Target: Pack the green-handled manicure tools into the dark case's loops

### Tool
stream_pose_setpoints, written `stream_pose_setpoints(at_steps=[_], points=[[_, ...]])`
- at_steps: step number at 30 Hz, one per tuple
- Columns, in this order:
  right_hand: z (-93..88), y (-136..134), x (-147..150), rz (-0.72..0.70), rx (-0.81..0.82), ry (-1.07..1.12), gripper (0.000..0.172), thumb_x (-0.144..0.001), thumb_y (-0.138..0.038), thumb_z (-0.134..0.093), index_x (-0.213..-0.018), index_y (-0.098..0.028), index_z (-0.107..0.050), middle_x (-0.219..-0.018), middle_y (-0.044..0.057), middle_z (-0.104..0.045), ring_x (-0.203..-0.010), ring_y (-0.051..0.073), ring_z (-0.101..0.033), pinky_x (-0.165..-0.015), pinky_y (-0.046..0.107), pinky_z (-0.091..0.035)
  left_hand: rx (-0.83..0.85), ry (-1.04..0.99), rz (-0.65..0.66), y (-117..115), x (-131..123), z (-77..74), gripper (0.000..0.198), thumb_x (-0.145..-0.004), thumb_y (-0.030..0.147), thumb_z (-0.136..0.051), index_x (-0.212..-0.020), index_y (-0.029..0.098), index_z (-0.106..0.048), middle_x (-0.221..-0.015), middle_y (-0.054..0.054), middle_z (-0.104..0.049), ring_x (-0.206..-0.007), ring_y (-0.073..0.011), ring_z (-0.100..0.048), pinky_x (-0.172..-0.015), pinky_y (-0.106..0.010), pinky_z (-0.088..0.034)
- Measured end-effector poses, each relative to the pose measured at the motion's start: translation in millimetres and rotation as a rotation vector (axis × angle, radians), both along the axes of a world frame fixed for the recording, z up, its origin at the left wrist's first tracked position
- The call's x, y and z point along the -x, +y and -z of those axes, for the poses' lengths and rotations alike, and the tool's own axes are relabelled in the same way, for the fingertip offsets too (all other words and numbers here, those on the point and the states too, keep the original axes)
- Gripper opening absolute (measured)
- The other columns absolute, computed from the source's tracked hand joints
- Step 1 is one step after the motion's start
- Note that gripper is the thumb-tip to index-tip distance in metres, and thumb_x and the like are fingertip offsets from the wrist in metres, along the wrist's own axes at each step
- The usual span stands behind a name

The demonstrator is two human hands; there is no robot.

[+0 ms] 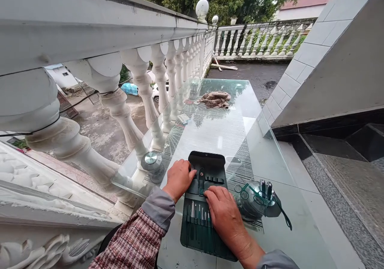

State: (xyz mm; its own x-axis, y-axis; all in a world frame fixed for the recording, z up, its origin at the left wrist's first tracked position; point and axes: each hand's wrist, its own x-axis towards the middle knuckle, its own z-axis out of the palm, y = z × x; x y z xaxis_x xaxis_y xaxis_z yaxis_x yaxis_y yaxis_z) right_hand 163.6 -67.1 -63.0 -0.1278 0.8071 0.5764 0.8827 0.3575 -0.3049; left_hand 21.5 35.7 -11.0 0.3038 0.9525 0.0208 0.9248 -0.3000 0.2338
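Lying open on the clear glass surface [216, 121] is a dark green fold-out tool case [207, 163]. The right hand [223, 213] rests flat on it. The left hand [178, 179] curls at its left side; I cannot tell if it grips.

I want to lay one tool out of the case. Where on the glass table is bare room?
The middle of the glass table is bare, between the tool case and the brown cloth. Crowded: right of the case lie scissors and small tools; the left hand and right hand rest on the case.
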Motion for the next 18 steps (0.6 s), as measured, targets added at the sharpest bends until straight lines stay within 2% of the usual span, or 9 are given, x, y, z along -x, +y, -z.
stream_pose_setpoints(at_steps=[12,18], points=[[-1.0,1,1,0.017,-0.011,0.018,0.020,-0.087,-0.009,-0.043,-0.089,-0.017,-0.062,-0.093,0.007,-0.062,-0.089,0.020,-0.050,-0.077,0.032,-0.038,0.041,0.066,0.000,11,-16,-11.6,0.010,-0.084,0.025,-0.053,-0.087,0.017,-0.059,-0.098,-0.009,-0.061,-0.100,-0.0234,-0.055,-0.079,-0.031,-0.043],[-2.7,0,2,0.029,-0.015,0.008,0.022,-0.085,-0.008,-0.044,-0.090,-0.018,-0.063,-0.094,0.007,-0.062,-0.090,0.021,-0.050,-0.077,0.033,-0.039,0.059,-0.013,-0.025,15,-18,-8.1,0.006,-0.080,0.021,-0.055,-0.081,0.017,-0.060,-0.091,-0.006,-0.063,-0.093,-0.0206,-0.058,-0.076,-0.028,-0.043]])
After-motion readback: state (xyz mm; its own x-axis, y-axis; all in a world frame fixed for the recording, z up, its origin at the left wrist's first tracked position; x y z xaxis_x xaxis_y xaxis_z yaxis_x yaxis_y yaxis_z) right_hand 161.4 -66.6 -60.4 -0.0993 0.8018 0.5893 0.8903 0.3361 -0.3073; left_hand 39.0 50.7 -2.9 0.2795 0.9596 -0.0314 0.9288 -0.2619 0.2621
